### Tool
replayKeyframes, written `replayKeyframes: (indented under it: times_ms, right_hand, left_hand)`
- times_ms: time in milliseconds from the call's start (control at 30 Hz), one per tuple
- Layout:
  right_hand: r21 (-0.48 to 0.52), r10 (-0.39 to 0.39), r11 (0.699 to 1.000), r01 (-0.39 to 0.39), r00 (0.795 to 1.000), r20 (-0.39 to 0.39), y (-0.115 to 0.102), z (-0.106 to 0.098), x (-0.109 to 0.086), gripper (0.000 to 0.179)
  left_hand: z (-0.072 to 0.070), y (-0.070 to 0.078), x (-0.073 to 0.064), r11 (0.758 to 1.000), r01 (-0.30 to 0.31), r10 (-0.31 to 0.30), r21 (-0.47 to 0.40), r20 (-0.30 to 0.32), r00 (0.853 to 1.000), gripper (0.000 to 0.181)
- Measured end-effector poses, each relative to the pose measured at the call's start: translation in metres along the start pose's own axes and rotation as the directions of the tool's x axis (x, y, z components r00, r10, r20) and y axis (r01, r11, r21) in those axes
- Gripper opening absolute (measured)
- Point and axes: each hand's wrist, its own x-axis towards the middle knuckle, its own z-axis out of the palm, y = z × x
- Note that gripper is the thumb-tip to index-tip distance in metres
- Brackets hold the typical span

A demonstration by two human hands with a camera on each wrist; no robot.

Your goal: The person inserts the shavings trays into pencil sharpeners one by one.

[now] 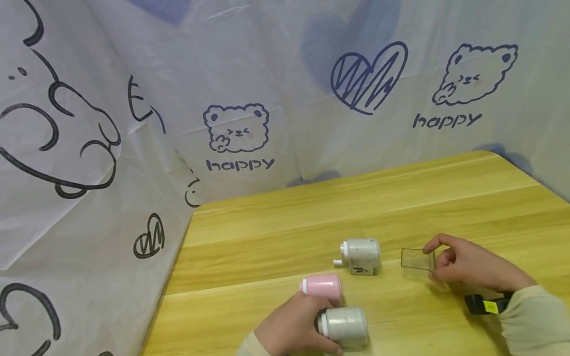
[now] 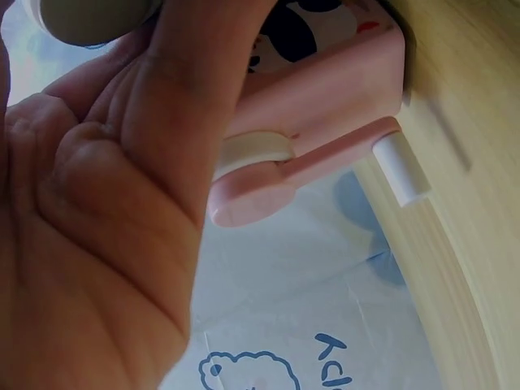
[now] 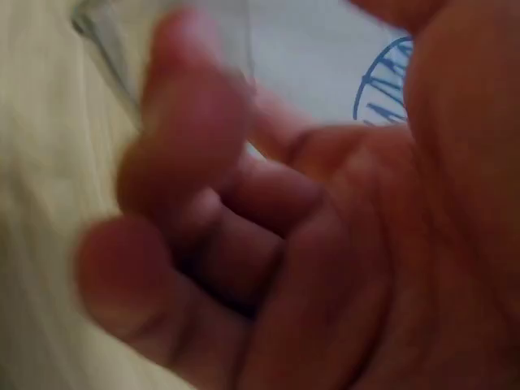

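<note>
My left hand (image 1: 291,324) grips a grey hand-crank pencil sharpener (image 1: 349,324) between thumb and fingers, low in the head view. Just behind it stands a pink pencil sharpener (image 1: 322,284). In the left wrist view the pink pencil sharpener (image 2: 349,89) shows its crank with a white knob, close beside the hand (image 2: 97,219). My right hand (image 1: 472,264) pinches a small clear plastic box (image 1: 417,259) by its right side. A second grey pencil sharpener (image 1: 362,254) stands left of that box. In the right wrist view the curled fingers (image 3: 195,122) are blurred.
Everything stands on a yellow wood-grain table (image 1: 267,232). A white cloth (image 1: 289,99) printed with hearts and bears hangs along the table's back and left sides. A black band with a yellow label (image 1: 487,305) is at the right wrist.
</note>
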Motion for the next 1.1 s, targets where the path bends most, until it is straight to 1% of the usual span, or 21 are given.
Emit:
replayKeyframes:
  times_ms: [33,100,200,300,367,467,567,667,733,900,1100]
  right_hand:
    - [0.035,-0.024,0.999,0.022,0.998,0.057,-0.001,0.001,0.000,0.051]
    - [0.096,-0.075,0.994,0.060,0.984,0.159,-0.004,0.007,0.002,0.047]
    - [0.185,-0.152,0.977,0.101,0.946,0.285,-0.009,0.023,0.008,0.042]
    - [0.249,-0.209,0.961,0.122,0.909,0.361,-0.015,0.045,0.015,0.044]
    - [0.255,-0.234,0.956,0.143,0.897,0.376,-0.018,0.058,0.018,0.045]
    - [0.232,-0.250,0.957,0.172,0.896,0.368,-0.021,0.072,0.019,0.045]
    - [0.213,-0.257,0.959,0.188,0.892,0.372,-0.024,0.080,0.021,0.045]
    - [0.215,-0.257,0.959,0.184,0.884,0.391,-0.026,0.085,0.023,0.045]
    - [0.214,-0.259,0.959,0.186,0.881,0.397,-0.027,0.088,0.025,0.045]
    - [0.207,-0.270,0.957,0.202,0.881,0.387,-0.027,0.093,0.026,0.045]
    - [0.248,-0.258,0.955,0.163,0.870,0.420,-0.027,0.093,0.027,0.046]
  left_hand:
    - [0.000,0.000,0.000,1.000,0.006,-0.006,-0.004,-0.001,1.000,0.038]
    - [0.000,0.001,0.000,1.000,0.018,-0.018,-0.013,0.001,1.000,0.039]
    - [0.000,0.002,-0.001,0.999,0.037,-0.037,-0.032,0.008,0.999,0.039]
    - [0.000,0.002,0.000,0.998,0.044,-0.044,-0.039,0.009,0.999,0.040]
    - [0.001,0.002,0.000,0.998,0.044,-0.044,-0.042,0.008,0.999,0.041]
    - [0.002,0.001,0.001,0.997,0.043,-0.043,-0.059,0.009,0.999,0.042]
    - [0.002,0.001,0.001,0.996,0.041,-0.040,-0.082,0.014,0.999,0.042]
    - [0.002,0.000,0.001,0.995,0.040,-0.039,-0.094,0.014,0.999,0.042]
    - [0.002,0.000,0.001,0.996,0.037,-0.037,-0.081,0.008,0.999,0.042]
    - [0.003,0.000,0.001,0.998,0.044,-0.044,-0.053,-0.002,0.999,0.043]
    - [0.003,0.001,0.002,0.995,0.059,-0.059,-0.076,0.001,0.998,0.043]
